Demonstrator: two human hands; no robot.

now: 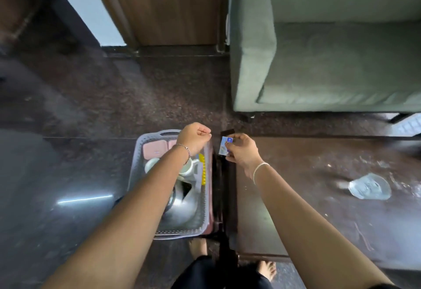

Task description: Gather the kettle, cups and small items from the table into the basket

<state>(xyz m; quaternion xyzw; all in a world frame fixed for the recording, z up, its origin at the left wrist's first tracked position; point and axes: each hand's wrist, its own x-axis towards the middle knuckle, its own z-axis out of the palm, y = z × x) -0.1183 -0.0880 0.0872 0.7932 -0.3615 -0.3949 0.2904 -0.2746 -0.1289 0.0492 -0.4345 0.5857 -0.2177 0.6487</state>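
1 basket [141, 152] w/ 1 kettle [182, 208], 2 cups [188, 168] (half-hid); left hand [193, 138] clenched, right hand [244, 153] fingers [237, 137] pinch 1 packet [224, 146].

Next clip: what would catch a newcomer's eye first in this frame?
Two bare arms reach in from below: the right hand pinches a small blue-and-white packet at centre, and the left hand hovers curled over the basket. The basket, left of the dark table, holds a steel kettle and a white cup. A clear glass dish lies on the table at right.
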